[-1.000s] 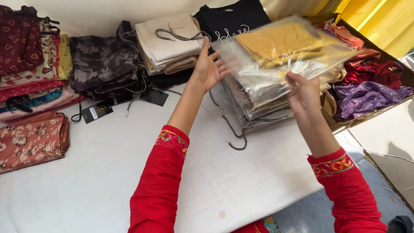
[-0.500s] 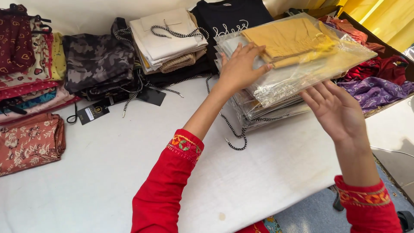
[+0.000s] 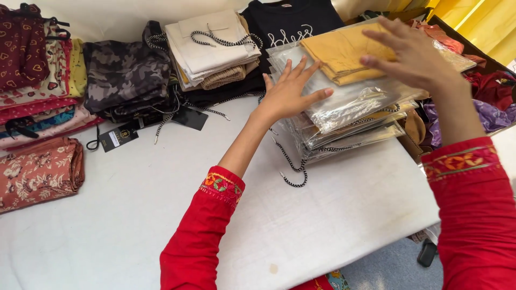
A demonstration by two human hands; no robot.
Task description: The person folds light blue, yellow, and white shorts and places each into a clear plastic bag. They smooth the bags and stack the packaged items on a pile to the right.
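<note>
White table, bare in foreground. Left edge: stack of patterned fabrics, maroon heart-print piece on top; rust floral folded cloth nearer. Centre back: folded camouflage garment with black hang tags; cream folded garments with black-and-white drawcord; black top. Right: purple fabric, red fabric, yellow cloth.

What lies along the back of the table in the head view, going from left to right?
Stack of patterned clothes → camouflage garment → cream folded pile with cord → left hand → mustard garment in clear bag → right hand → purple cloth.
</note>
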